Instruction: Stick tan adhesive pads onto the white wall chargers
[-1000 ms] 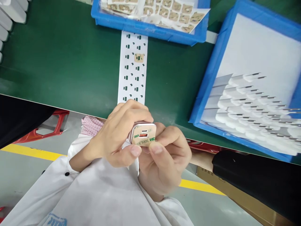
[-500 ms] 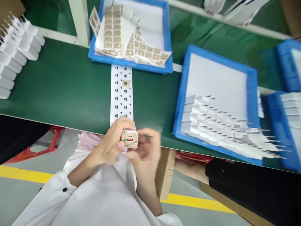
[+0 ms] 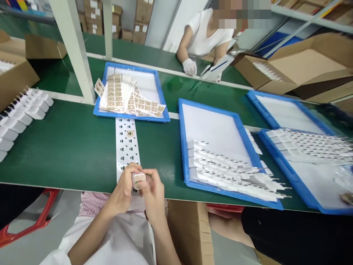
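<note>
My left hand [image 3: 123,193] is closed around a small white charger [image 3: 138,180], whose end face with a tan sticker and a port slot points up toward me. From the other side my right hand [image 3: 153,191] grips it too, its thumb lying over the edge of that face. Part of the slot is covered by the thumb. Just beyond my hands, a white sticker sheet [image 3: 127,147] with cut-outs runs along the green table, one tan sticker left on it.
A blue tray [image 3: 97,109] holds tan sticker sheets. To the right, another blue tray [image 3: 183,147] has rows of white chargers with pins. White chargers [image 3: 23,112] stand at left. Across the table sits a person [image 3: 211,36] in a white glove, near an open carton [image 3: 311,55].
The view has tilted up, bringing the far side of the table into sight. My right hand has closed in on the charger, its thumb now over the face.
</note>
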`<state>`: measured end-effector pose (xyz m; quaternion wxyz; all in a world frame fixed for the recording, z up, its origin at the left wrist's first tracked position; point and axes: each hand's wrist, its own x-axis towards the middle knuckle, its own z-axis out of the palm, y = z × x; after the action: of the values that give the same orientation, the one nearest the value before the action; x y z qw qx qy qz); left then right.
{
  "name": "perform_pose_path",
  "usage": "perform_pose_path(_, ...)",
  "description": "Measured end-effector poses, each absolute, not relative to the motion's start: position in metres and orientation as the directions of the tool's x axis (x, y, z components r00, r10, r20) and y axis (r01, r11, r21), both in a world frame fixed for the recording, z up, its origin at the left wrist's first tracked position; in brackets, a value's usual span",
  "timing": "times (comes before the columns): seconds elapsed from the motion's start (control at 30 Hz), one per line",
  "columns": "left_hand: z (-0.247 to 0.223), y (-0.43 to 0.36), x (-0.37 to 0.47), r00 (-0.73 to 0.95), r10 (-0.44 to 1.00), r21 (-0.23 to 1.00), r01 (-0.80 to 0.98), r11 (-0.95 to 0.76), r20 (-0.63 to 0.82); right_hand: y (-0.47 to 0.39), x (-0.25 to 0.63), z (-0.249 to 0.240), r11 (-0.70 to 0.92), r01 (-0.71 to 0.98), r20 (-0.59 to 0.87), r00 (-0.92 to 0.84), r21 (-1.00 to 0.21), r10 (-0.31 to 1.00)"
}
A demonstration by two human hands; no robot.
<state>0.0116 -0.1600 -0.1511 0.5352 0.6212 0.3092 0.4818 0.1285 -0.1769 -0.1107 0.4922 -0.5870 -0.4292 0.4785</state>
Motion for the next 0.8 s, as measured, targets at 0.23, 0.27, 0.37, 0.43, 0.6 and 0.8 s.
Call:
perform_pose_path(0.23, -0.164, -0.158, 0.009, 0.296, 0.924, 0.965, 0.017, -0.261, 0.244, -0.162, 0.127, -0.108, -0.179, 0.009, -0.176, 0.144, -0.984, 0.974)
perform_pose_path(0.27, -0.167, -0.158, 0.008, 0.303, 0.928, 0.974, -0.003, -0.225, 0.215, -0.16, 0.127, -0.11, -0.193, -0.05, -0.199, 0.152, -0.98, 0.968)
perform_pose_path(0.37, -0.172, -0.158, 0.006, 0.278, 0.945, 0.978, 0.063, -0.197, 0.173, -0.158, 0.127, -0.111, -0.201, -0.103, -0.214, 0.145, -0.974, 0.966)
perform_pose_path(0.43, -0.171, -0.157, 0.005, 0.263, 0.944, 0.953, 0.172, -0.251, 0.201, -0.157, 0.128, -0.107, -0.187, 0.007, -0.185, 0.129, -0.982, 0.974)
perform_pose_path(0.6, -0.166, -0.152, 0.005, 0.259, 0.925, 0.913, 0.228, -0.338, 0.278, -0.156, 0.132, -0.099, -0.135, 0.084, -0.128, 0.089, -0.987, 0.988)
perform_pose_path(0.8, -0.145, -0.149, 0.013, 0.122, 0.987, 0.989, 0.096, -0.114, 0.102, -0.157, 0.121, -0.12, -0.069, -0.169, -0.095, 0.147, -0.983, 0.985)
